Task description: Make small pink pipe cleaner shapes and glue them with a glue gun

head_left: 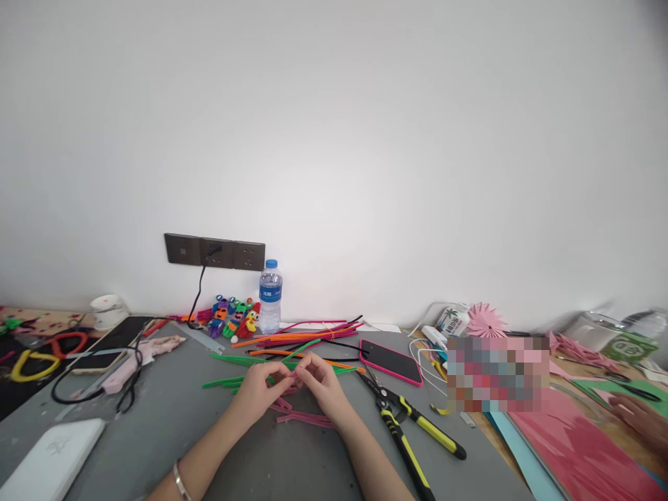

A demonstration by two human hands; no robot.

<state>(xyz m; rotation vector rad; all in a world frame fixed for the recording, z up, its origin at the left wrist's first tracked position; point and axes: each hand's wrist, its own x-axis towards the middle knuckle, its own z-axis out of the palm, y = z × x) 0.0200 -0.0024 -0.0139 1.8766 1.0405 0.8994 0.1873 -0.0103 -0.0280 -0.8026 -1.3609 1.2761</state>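
Note:
My left hand (pixel 264 385) and my right hand (pixel 319 384) meet fingertip to fingertip above the grey table mat, both closed in a pinch. Between them shows a bit of pink pipe cleaner (pixel 293 380), mostly hidden by the fingers. Just beyond the fingertips a green pipe cleaner (pixel 303 348) slants up to the right; whether it is held too, I cannot tell. Bent pink pipe cleaners (pixel 305 418) lie under and in front of the hands. Green pipe cleaners (pixel 224 382) lie to the left, and a bundle of red and orange pipe cleaners (pixel 307 334) lies behind.
Right of my hands are yellow-black pliers (pixel 399 417) with open handles and a pink-cased phone (pixel 391 362). A water bottle (pixel 270 299) and small colourful figures (pixel 232 319) stand by the wall. A glue gun (pixel 125 369) lies left. Another person's hand (pixel 639 421) rests far right.

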